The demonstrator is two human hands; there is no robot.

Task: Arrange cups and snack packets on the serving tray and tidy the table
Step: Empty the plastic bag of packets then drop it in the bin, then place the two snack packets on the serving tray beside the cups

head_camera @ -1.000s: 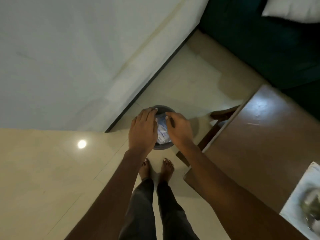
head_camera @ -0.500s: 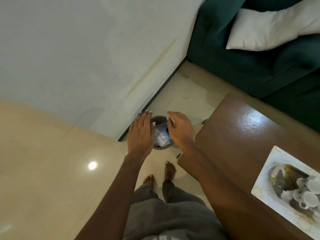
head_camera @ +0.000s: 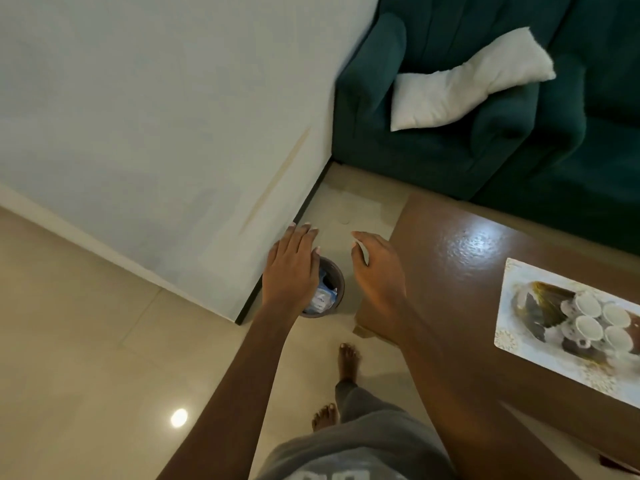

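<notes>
A small dark round bin [head_camera: 335, 284] stands on the floor by the wall corner, with blue and white packets [head_camera: 322, 296] inside it. My left hand [head_camera: 291, 268] hovers over the bin's left side, fingers apart, holding nothing. My right hand [head_camera: 377, 268] is raised to the right of the bin, open and empty. On the brown table [head_camera: 460, 271] at the right lies a patterned white serving tray [head_camera: 519, 306] with several white cups [head_camera: 588, 322] grouped on it.
A pale wall [head_camera: 156, 126] fills the left and ends in a dark skirting near the bin. A green sofa [head_camera: 485, 140] with a white cushion [head_camera: 464, 84] stands behind the table. My bare feet [head_camera: 348, 362] are on the tiled floor.
Both hands have lifted away from the bin and spread apart, leaving the packets inside. My view has risen and swung right, bringing the tray with cups and the sofa into sight.
</notes>
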